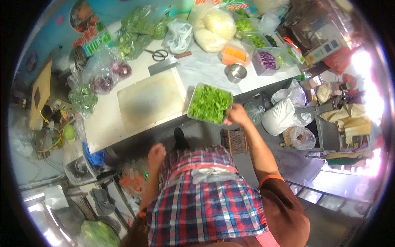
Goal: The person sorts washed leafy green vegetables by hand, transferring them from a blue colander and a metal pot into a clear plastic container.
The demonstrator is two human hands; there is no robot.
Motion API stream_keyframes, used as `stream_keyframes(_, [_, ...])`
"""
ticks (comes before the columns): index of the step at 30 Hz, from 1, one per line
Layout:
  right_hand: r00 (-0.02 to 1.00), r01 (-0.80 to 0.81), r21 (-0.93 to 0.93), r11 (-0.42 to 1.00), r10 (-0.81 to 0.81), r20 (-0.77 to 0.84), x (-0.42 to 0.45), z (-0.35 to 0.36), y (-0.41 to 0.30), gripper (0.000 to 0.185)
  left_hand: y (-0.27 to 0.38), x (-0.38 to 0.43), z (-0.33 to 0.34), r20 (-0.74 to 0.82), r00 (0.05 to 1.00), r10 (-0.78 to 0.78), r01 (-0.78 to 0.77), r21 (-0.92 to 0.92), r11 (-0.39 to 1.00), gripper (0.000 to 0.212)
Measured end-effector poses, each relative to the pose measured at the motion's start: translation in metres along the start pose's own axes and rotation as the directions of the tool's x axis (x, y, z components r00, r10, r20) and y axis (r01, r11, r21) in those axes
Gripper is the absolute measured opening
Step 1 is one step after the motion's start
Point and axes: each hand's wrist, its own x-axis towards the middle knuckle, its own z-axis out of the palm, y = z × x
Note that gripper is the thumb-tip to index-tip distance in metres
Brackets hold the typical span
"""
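My right hand (236, 115) grips the near right corner of a clear plastic container full of chopped leafy greens (210, 103), at the front edge of the table. My left hand (157, 153) hangs in front of the checked apron, touching nothing visible, its fingers loosely curled. Left of the container lies a worn cutting board (151, 98). Beyond the board is a cleaver (163, 65) with a wooden handle, and black-handled scissors (160, 55) lie past it. A steel cup (237, 73) stands near tubs of shredded carrot (234, 55) and shredded purple cabbage (267, 60).
Bagged red onions (103, 84) and bagged greens (82, 100) lie at the table's left end. A large bag of pale shredded food (214, 27) stands at the back. White sacks (279, 117) and a woven basket (238, 142) are on the floor at right.
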Motion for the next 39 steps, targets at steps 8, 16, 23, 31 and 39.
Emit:
stream_keyframes(8, [0.924, 0.287, 0.014, 0.958, -0.273, -0.267, 0.139, -0.045, -0.045, 0.034, 0.223, 0.173, 0.155, 0.313, 0.808, 0.499, -0.580, 0.275, 0.767, 0.028])
stream_keyframes(16, [0.658, 0.113, -0.334, 0.936, -0.322, -0.680, 0.155, -0.135, -0.005, 0.040, 0.307, 0.263, 0.296, 0.332, 0.577, 0.746, -0.745, 0.589, 0.314, 0.058])
stream_keyframes(23, [0.958, 0.027, 0.020, 0.999, -0.021, -0.287, 0.194, -0.180, 0.006, 0.030, 0.284, 0.331, 0.347, 0.675, 0.605, 0.423, -0.740, 0.673, -0.016, 0.068])
stream_keyframes(31, [0.898, -0.029, -0.199, 0.980, -0.062, -0.435, 0.188, -0.231, 0.014, 0.016, 0.291, 0.309, 0.356, 0.604, 0.764, 0.227, -0.630, 0.774, 0.062, 0.068])
stream_keyframes(39, [0.746, 0.124, -0.415, 0.901, -0.361, -0.560, 0.227, -0.330, -0.088, 0.015, 0.313, 0.300, 0.360, 0.566, 0.782, 0.262, -0.612, 0.777, 0.147, 0.065])
